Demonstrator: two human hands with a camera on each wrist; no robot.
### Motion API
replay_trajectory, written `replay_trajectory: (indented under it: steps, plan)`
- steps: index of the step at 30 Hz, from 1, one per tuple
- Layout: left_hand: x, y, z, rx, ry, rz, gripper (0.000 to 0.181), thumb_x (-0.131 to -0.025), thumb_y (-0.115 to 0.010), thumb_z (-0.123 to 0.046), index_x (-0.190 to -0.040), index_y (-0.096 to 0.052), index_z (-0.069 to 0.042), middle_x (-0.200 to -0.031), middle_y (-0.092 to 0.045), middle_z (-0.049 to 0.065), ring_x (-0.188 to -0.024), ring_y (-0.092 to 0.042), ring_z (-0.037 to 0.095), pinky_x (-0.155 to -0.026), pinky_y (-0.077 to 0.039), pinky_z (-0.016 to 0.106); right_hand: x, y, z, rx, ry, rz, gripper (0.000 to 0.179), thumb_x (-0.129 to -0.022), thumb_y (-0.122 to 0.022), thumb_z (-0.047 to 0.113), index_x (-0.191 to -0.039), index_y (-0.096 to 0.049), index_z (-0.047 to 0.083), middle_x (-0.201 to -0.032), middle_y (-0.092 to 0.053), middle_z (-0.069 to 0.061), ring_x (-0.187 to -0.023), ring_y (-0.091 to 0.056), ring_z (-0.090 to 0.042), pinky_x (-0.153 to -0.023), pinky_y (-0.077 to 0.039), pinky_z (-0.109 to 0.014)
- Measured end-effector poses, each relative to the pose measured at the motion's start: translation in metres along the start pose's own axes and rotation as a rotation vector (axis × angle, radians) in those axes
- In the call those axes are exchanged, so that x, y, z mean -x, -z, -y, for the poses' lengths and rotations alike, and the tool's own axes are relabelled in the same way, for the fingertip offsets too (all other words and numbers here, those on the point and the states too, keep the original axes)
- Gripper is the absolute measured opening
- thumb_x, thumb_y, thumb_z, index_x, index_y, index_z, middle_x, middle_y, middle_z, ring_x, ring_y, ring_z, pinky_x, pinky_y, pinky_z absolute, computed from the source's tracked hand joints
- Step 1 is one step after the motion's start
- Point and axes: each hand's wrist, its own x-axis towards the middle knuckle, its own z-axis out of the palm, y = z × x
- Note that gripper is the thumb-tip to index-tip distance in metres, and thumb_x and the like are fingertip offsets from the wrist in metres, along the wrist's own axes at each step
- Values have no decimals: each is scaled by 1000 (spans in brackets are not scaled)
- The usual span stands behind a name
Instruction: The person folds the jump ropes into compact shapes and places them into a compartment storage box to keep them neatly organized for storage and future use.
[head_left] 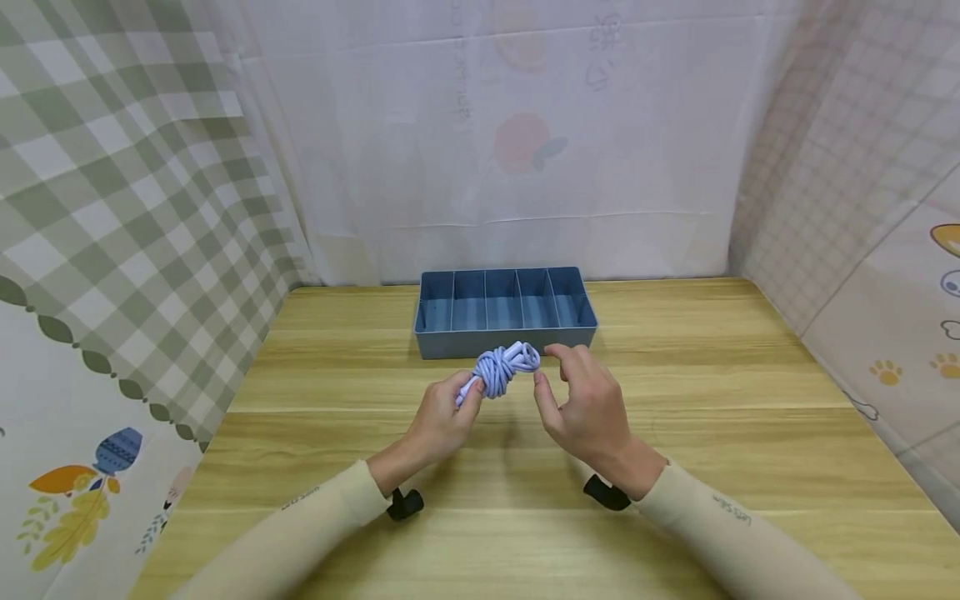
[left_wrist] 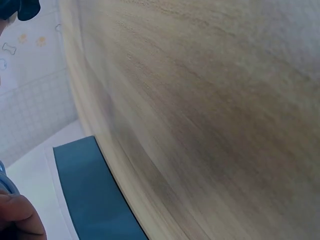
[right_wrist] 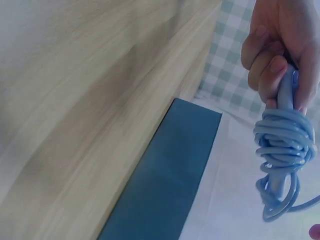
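A light-blue cable [head_left: 497, 372], wound round itself into a compact bundle, hangs in the air above the table, in front of the divided tray. My left hand [head_left: 444, 417] grips its near-left end between thumb and fingers. At the other end a small loop sticks out, and one strand [right_wrist: 306, 204] runs off the right edge of the right wrist view. My right hand [head_left: 588, 408] is beside that loop, thumb and index finger spread apart, the thumb tip close to it. In the left wrist view only a bit of the cable [left_wrist: 7, 184] shows.
A blue-grey tray [head_left: 506, 343] with several compartments stands at the back of the wooden table [head_left: 690, 358]. Behind it hangs a white printed cloth [head_left: 480, 183]. A green checked cloth [head_left: 127, 158] lines the left side, and a patterned cloth [head_left: 862, 250] the right.
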Motion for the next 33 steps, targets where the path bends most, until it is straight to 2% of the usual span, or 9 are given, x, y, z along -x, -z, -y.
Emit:
replay_trajectory:
  steps: [7, 14, 19, 24, 27, 31, 33]
  plan:
    - [1, 2, 0, 16, 17, 3, 19, -105, -54, -6, -89, -64, -1, -60, -44, -8, -51, -37, 1, -45, -31, 22, 4, 0, -11, 13, -18, 37, 27, -89, -69, 13, -109, -67, -5, -76, -51, -6, -62, -44, -16, -48, -35, -28]
    - [3, 5, -1, 106, 116, 34, 31, -109, -50, -12, -79, -59, -7, -64, -55, -2, -52, -43, 6, -47, -34, 23, 9, -1, -24, 20, -48, 65, 24, -90, -69, 14, -106, -67, -4, -77, -53, -7, -63, -46, -17, -49, -36, -28]
    - [3, 8, -2, 182, 210, 53, 28, -109, -51, -16, -90, -68, -4, -70, -64, 5, -56, -55, 15, -49, -46, 26, 10, 0, -29, 28, -77, 86, 24, -91, -69, 15, -106, -66, -3, -79, -54, -9, -64, -47, -18, -49, -37, -29]
    - [1, 11, -1, 239, 289, 58, 24, -107, -56, -17, -105, -74, 0, -80, -72, 10, -73, -67, 28, -65, -57, 40, 11, 1, -35, 31, -87, 92, 23, -92, -69, 16, -105, -67, -3, -79, -55, -9, -64, -47, -19, -50, -38, -30]
    - [0, 12, -1, 258, 326, 42, 24, -105, -60, -16, -109, -75, 2, -90, -75, 14, -82, -69, 26, -73, -59, 42, 10, 2, -38, 33, -85, 87, 23, -92, -69, 15, -105, -67, -3, -80, -55, -9, -63, -46, -19, -51, -38, -30]
    - [-1, 15, -1, 260, 389, 16, 23, -102, -65, -17, -112, -76, 1, -95, -74, 12, -80, -64, 17, -70, -56, 35, 10, 2, -44, 31, -87, 84, 21, -92, -69, 14, -104, -67, -3, -82, -56, -10, -63, -47, -19, -52, -40, -31]
    - [-2, 15, -2, 255, 417, 9, 22, -101, -67, -18, -110, -77, -1, -91, -72, 9, -76, -62, 19, -68, -55, 36, 10, 1, -47, 25, -84, 76, 20, -92, -69, 13, -103, -67, -3, -82, -57, -11, -64, -48, -19, -52, -40, -32]
